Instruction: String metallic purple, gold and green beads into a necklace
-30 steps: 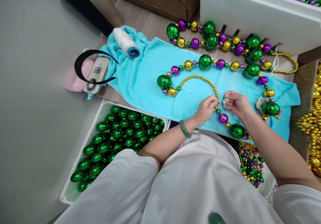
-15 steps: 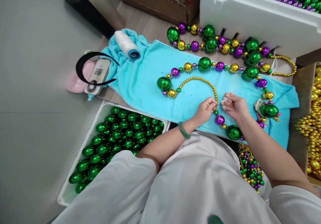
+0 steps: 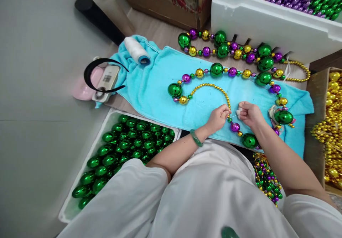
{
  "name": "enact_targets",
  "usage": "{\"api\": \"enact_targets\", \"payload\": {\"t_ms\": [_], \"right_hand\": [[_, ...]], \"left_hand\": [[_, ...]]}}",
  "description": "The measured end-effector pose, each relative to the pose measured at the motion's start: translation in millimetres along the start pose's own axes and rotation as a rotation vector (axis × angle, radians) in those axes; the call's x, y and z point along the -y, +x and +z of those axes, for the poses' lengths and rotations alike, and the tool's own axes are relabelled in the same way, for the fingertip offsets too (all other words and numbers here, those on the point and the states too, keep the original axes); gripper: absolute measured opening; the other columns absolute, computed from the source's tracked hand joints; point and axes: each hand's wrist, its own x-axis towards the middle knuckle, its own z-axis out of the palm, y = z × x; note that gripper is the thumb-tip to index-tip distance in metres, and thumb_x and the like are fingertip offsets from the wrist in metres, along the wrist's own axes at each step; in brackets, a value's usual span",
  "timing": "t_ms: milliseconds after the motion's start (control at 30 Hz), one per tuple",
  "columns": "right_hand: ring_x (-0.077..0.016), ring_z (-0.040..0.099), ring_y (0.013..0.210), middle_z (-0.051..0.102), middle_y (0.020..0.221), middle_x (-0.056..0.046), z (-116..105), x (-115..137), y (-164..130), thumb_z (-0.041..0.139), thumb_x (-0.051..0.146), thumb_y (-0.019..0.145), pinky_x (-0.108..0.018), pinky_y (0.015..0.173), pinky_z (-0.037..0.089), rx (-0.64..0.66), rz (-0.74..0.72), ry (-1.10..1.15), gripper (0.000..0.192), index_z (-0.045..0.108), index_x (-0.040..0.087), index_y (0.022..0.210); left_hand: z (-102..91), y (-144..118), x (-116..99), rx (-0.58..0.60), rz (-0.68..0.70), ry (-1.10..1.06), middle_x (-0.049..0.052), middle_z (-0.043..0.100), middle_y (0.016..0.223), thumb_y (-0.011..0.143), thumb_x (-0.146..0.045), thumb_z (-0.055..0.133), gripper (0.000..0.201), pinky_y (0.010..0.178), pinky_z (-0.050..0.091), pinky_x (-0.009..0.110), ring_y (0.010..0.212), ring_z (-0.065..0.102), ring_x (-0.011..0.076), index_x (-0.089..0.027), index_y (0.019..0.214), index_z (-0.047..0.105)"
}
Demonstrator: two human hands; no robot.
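Head view — both hands (image 3: 232,115) pinch glossy round bead string (image 3: 213,85).

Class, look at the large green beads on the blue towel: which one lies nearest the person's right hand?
The big green bead at the towel's near edge, just below the right hand; the others lie farther off.

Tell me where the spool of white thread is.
The spool of white thread lies on the blue towel's far left corner, beside the black headband.

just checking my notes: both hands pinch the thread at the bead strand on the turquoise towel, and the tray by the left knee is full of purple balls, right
Not quite: the head view shows the white tray by the left knee full of shiny green balls, not purple. Left hand and right hand do pinch the bead strand on the turquoise towel.
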Motion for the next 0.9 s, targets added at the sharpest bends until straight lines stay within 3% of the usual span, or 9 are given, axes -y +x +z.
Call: {"api": "enact_targets", "payload": {"t_ms": [67, 133, 233, 300, 367, 500, 633, 733, 900], "right_hand": [[-0.0054, 0.029, 0.04, 0.026, 0.048, 0.008, 0, 2, -2, 0.068, 0.021, 0.061, -0.015, 0.033, 0.02, 0.004, -0.009, -0.009, 0.027, 0.041, 0.019, 0.06], [-0.008, 0.043, 0.048, 0.04, 0.053, 0.004, -1, 5, -6, 0.072, 0.025, 0.062, -0.017, 0.038, 0.033, 0.01, -0.037, -0.039, 0.026, 0.048, 0.018, 0.062], [-0.0134, 0.057, 0.07, 0.061, 0.079, -0.004, -5, 12, -16, 0.076, 0.031, 0.062, -0.023, 0.054, 0.047, -0.053, -0.158, -0.26, 0.024, 0.057, 0.018, 0.068], [-0.0155, 0.057, 0.076, 0.064, 0.088, -0.005, -8, 17, -23, 0.075, 0.032, 0.063, -0.026, 0.059, 0.047, -0.162, -0.265, -0.532, 0.02, 0.062, 0.018, 0.069], [-0.0163, 0.056, 0.073, 0.065, 0.082, -0.005, -10, 21, -30, 0.071, 0.03, 0.067, -0.027, 0.06, 0.044, -0.255, -0.33, -0.8, 0.013, 0.065, 0.019, 0.07], [-0.0163, 0.055, 0.066, 0.064, 0.068, -0.002, -8, 26, -42, 0.06, 0.024, 0.074, -0.029, 0.062, 0.039, -0.271, -0.333, -1.137, 0.007, 0.064, 0.02, 0.071], [-0.0149, 0.052, 0.058, 0.062, 0.062, -0.001, 2, 26, -55, 0.057, 0.024, 0.077, -0.027, 0.057, 0.035, -0.185, -0.261, -1.291, 0.009, 0.063, 0.021, 0.072], [-0.0141, 0.049, 0.056, 0.061, 0.06, 0.0, 10, 26, -64, 0.054, 0.023, 0.08, -0.027, 0.055, 0.033, -0.076, -0.253, -1.381, 0.011, 0.062, 0.022, 0.072], [-0.016, 0.052, 0.066, 0.065, 0.084, -0.006, 19, 36, -60, 0.056, 0.022, 0.081, -0.029, 0.061, 0.034, -0.134, -0.467, -1.491, 0.009, 0.064, 0.021, 0.077]], "left_hand": [[0.6, 2, -1, -0.002, -0.056, -0.049, -0.006, 0.047, 0.058, 0.082, -0.014, 0.045, 0.012, 0.057, 0.037, 0.019, 0.053, 0.043, 0.0064, -0.016, 0.075, 0.055], [1.5, 6, -3, -0.01, -0.148, -0.114, -0.005, 0.053, 0.059, 0.081, -0.016, 0.049, 0.009, 0.054, 0.039, 0.019, 0.052, 0.047, 0.0063, -0.015, 0.077, 0.057], [2.3, 11, -9, -0.026, -0.249, -0.175, -0.002, 0.058, 0.06, 0.077, -0.014, 0.053, 0.008, 0.053, 0.043, 0.018, 0.05, 0.053, 0.0067, -0.012, 0.077, 0.061], [2.0, 13, -14, -0.047, -0.288, -0.203, -0.001, 0.059, 0.059, 0.074, -0.012, 0.055, 0.008, 0.052, 0.045, 0.019, 0.049, 0.054, 0.0067, -0.012, 0.074, 0.062], [0.9, 15, -19, -0.073, -0.324, -0.235, -0.001, 0.059, 0.059, 0.073, -0.012, 0.056, 0.006, 0.051, 0.046, 0.019, 0.048, 0.055, 0.0067, -0.011, 0.071, 0.062], [-1.2, 16, -24, -0.083, -0.35, -0.254, -0.001, 0.058, 0.059, 0.074, -0.018, 0.06, 0.009, 0.051, 0.047, 0.02, 0.048, 0.055, 0.0072, -0.011, 0.068, 0.061], [-0.9, 18, -21, -0.101, -0.304, -0.17, -0.003, 0.054, 0.055, 0.074, -0.025, 0.063, 0.015, 0.049, 0.044, 0.021, 0.046, 0.053, 0.0078, -0.013, 0.065, 0.06], [0.3, 19, -17, -0.113, -0.224, 0.01, -0.002, 0.057, 0.055, 0.075, -0.028, 0.064, 0.016, 0.05, 0.041, 0.021, 0.047, 0.054, 0.0096, -0.014, 0.069, 0.066], [2.7, 18, -24, -0.023, 0.059, 0.35, 0.004, 0.073, 0.077, 0.077, -0.018, 0.061, 0.015, 0.066, 0.044, 0.025, 0.068, 0.062, 0.0155, -0.019, 0.078, 0.076]]}}
